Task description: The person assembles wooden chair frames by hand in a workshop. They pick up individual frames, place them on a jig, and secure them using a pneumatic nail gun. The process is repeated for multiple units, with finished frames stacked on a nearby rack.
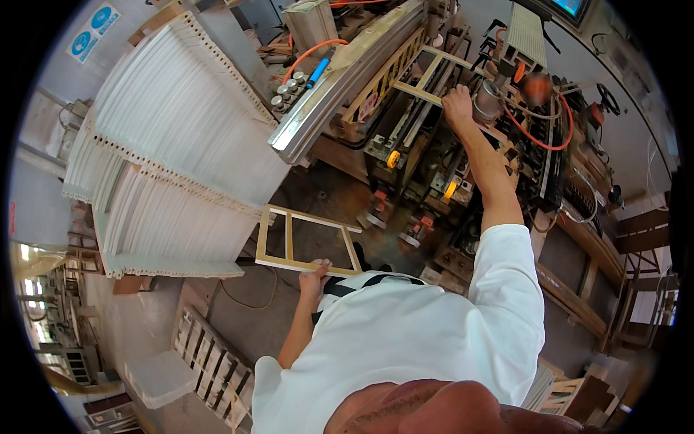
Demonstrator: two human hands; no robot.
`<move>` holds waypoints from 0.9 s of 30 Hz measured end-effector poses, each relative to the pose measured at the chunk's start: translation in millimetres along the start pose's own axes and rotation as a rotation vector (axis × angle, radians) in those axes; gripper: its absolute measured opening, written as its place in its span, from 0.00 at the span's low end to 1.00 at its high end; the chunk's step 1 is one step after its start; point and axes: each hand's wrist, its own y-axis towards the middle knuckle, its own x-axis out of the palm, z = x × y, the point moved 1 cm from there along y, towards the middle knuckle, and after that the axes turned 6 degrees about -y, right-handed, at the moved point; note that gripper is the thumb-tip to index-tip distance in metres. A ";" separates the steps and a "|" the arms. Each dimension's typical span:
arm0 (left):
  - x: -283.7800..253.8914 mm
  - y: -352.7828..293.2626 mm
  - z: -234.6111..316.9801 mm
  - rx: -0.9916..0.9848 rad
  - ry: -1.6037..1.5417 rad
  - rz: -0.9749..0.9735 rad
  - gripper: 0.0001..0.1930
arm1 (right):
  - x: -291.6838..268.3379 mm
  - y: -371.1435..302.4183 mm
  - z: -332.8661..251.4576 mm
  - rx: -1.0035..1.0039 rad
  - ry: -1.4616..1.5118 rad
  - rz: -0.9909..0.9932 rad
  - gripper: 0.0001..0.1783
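My left hand [314, 275] is closed around the near rail of a pale wooden frame [289, 237] with crossbars, held low beside my left hip over the floor. Ahead and to the right, my right arm stretches out to a machine [416, 141] with rails and clamps. On it lies a second wooden frame [419, 92], and my right hand [457, 107] is closed at this frame's near right corner. My fingertips there are partly hidden. Close to that hand stands a metal cylinder [486, 101] with hoses.
Tall stacks of white-edged frames [188, 94] fill the left side. A long metal beam [347, 79] crosses the machine, with a blue handle [318, 72] on it. An orange hose [538, 145] loops at the right. Behind me on the left lie a slatted pallet [210, 354] and a white block [160, 380].
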 end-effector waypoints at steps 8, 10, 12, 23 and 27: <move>0.0 -79.1 46.0 0.221 0.200 -0.085 0.16 | 14.4 14.2 -10.6 0.025 -0.006 0.073 0.07; -18.2 -80.4 72.0 0.397 0.337 -0.229 0.16 | 67.5 29.3 17.2 0.042 -0.147 0.038 0.07; -38.3 -109.8 102.0 0.535 0.388 -0.244 0.15 | 46.2 28.3 1.0 0.018 -0.129 0.040 0.08; -136.9 -272.0 331.1 1.196 0.128 0.020 0.22 | -100.1 -8.3 -45.3 -0.019 0.395 0.398 0.18; -194.5 -248.7 444.5 1.364 0.013 0.067 0.20 | -152.9 -57.5 -114.5 -0.140 0.882 0.595 0.12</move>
